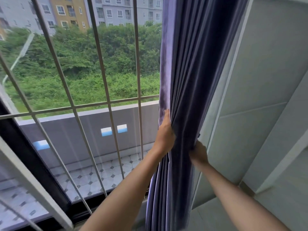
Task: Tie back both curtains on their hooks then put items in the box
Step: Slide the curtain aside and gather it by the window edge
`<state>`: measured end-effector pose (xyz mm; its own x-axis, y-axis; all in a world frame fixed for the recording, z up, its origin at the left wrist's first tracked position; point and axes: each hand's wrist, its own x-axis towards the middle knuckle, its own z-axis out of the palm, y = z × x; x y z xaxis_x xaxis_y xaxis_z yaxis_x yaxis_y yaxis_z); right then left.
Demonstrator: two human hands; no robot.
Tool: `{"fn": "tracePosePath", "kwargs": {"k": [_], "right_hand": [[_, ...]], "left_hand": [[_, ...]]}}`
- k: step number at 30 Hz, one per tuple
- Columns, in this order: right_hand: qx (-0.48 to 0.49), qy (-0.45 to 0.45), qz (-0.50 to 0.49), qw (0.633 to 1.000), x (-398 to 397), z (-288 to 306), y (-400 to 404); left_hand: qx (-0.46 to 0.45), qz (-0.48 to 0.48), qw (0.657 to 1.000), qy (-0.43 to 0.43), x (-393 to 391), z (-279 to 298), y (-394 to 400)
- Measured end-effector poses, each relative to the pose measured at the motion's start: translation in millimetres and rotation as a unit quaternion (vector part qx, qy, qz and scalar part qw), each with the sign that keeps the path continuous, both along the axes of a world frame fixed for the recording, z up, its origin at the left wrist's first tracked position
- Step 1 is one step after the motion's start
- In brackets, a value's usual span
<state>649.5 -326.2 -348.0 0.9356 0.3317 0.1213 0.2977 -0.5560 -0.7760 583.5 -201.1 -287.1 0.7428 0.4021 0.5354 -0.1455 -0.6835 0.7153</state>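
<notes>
A purple curtain (191, 72) hangs gathered in tight folds at the right side of the window, beside the wall. My left hand (164, 135) grips the curtain's left edge, fingers wrapped into the folds. My right hand (199, 152) clutches the right side of the bundle a little lower, so the fabric is squeezed between both hands. A small dark piece (198, 135) shows at the curtain's right edge just above my right hand; whether it is the hook or a tie-back I cannot tell. No box is in view.
White metal window bars (106, 90) cross the glass to the left of the curtain. A pale panelled wall (260, 97) stands right of it. Beyond the glass lie a tiled balcony (93, 177), its grey parapet, trees and buildings.
</notes>
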Motion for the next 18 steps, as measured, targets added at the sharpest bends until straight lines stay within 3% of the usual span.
{"fn": "tracePosePath", "kwargs": {"k": [4, 9, 18], "right_hand": [[-0.024, 0.019, 0.046, 0.998, -37.0, -22.9, 3.5], [-0.192, 0.046, 0.030, 0.980, -50.0, -66.3, 11.6], [-0.254, 0.009, 0.053, 0.966, -52.9, -69.5, 19.8]], "left_hand": [[0.009, 0.028, 0.999, 0.024, 9.5, -8.6, 5.6], [0.006, 0.039, 0.998, 0.042, 9.2, -5.8, -2.7], [-0.053, -0.044, 0.996, 0.049, 10.0, -0.9, -14.3]]}}
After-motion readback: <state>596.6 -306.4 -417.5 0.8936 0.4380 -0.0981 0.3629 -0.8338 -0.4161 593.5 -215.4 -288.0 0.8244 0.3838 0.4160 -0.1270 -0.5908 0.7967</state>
